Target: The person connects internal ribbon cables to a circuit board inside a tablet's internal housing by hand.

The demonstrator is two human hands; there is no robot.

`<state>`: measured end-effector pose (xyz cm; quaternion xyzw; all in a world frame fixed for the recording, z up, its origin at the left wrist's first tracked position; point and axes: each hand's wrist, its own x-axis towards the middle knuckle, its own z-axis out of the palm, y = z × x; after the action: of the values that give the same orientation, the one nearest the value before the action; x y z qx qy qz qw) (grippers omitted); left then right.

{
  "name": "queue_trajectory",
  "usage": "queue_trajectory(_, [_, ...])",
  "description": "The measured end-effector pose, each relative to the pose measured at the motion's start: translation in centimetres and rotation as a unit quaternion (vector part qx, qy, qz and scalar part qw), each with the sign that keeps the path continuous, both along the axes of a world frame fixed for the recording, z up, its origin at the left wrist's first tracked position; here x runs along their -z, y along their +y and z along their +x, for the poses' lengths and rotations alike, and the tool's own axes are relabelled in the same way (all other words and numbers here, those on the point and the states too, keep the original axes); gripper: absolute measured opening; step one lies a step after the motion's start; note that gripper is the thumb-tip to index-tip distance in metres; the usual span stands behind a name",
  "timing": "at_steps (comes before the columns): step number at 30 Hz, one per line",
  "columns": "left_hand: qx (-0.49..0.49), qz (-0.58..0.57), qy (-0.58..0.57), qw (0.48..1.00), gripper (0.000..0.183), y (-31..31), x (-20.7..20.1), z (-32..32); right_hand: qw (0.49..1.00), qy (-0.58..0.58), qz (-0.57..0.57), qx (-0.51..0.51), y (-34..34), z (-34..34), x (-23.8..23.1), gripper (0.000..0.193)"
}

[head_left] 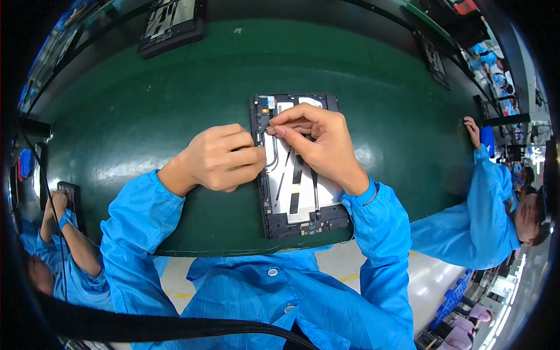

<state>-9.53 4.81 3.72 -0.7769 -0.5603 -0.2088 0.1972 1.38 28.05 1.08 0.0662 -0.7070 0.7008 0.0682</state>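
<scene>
An opened tablet (pixel 293 217) lies on the green table in front of me, its black frame, silver-white battery area, dark flat ribbons and small circuit parts exposed. My left hand (pixel 224 157) is closed at its left edge, the fingertips curled in by the frame; whatever they grip is hidden. Above the tablet's upper left part, my right hand (pixel 321 140) pinches thumb and forefinger together, and anything between them is too small to name. A black cable (pixel 274 153) curves beneath the fingers along the left side of the battery area. A blue band (pixel 368 191) circles my right wrist.
The green tabletop (pixel 146 111) spreads around the tablet. Another opened tablet (pixel 172 23) rests at the far left in a black holder, and one more (pixel 433 59) at the far right. Co-workers in blue sit on both sides, a hand (pixel 472 131) on the table at right.
</scene>
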Motion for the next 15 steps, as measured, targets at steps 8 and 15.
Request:
queue_trajectory(8, [0.006, -0.002, -0.014, 1.000, 0.029, -0.10, 0.01, -0.15, 1.000, 0.002, 0.002, 0.000, 0.00, -0.05, -0.07, 0.015])
queue_trajectory(15, [-0.016, -0.022, -0.020, 0.999, 0.030, 0.01, -0.16, -0.23, 1.000, -0.003, 0.005, -0.001, 0.00, -0.05, -0.13, 0.015])
